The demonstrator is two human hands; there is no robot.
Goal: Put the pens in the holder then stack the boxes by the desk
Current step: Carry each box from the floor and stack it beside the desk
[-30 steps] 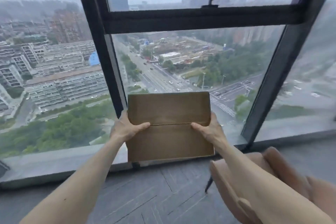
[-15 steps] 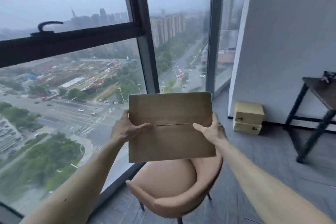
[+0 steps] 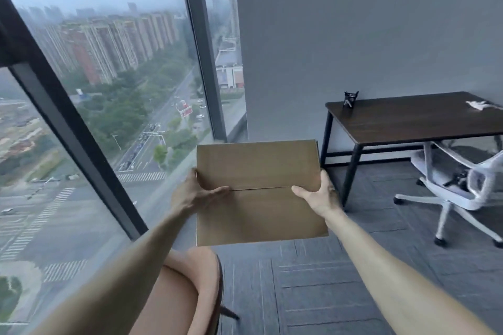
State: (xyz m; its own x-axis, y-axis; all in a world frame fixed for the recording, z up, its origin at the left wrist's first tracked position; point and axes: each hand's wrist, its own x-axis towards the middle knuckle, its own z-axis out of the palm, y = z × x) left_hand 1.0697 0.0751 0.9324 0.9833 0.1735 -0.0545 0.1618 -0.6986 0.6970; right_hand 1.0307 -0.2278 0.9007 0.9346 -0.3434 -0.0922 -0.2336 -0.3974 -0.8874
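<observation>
Beside tall windows (image 3: 109, 90), both hands, left hand (image 3: 194, 193) and right hand (image 3: 319, 194), hold cardboard box (image 3: 258, 193).

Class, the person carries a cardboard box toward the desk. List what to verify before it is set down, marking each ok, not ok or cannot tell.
1. Grip: left hand and right hand hold cardboard box on opposite sides: ok.
2. Box flaps closed: ok.
3. Visible floor toward desk free: ok.
4. The white office chair stands off the route: ok.
5. Landing spot by the desk leg, hidden behind box: cannot tell.
</observation>
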